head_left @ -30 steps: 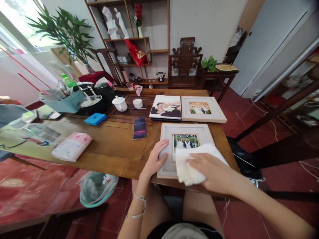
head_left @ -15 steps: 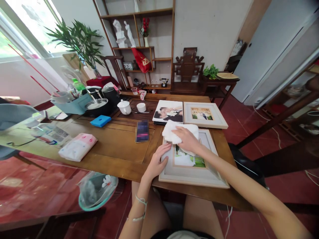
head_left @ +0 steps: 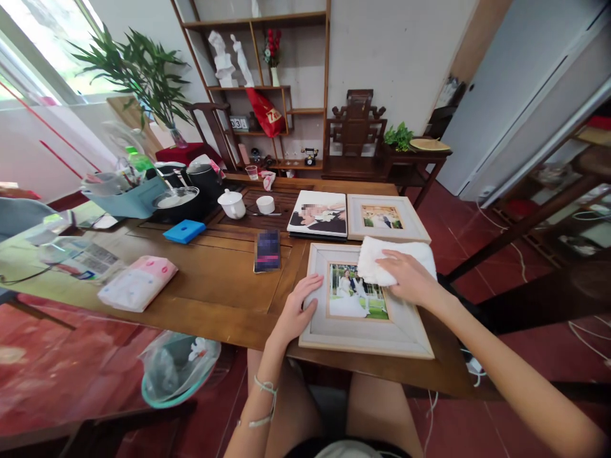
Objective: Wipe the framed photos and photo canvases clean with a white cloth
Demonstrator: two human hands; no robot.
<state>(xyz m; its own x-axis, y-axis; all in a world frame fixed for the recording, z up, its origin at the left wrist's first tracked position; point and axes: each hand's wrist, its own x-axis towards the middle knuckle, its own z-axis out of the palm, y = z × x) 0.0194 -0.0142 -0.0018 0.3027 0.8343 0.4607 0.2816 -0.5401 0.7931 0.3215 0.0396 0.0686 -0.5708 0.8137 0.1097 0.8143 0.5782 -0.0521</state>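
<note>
A pale framed photo lies flat on the wooden table in front of me. My left hand rests flat on the frame's left edge, fingers stretched out. My right hand presses a folded white cloth onto the frame's upper right corner, fingers curled over the cloth.
Beyond lie a second framed photo, a photo album and a phone. A tissue pack, a blue box, tea ware and a kettle stand further left. A bin sits on the floor below.
My right hand swept the cloth from the frame's lower edge up to its top left, then across to the upper right corner. My left hand stayed on the left edge.
</note>
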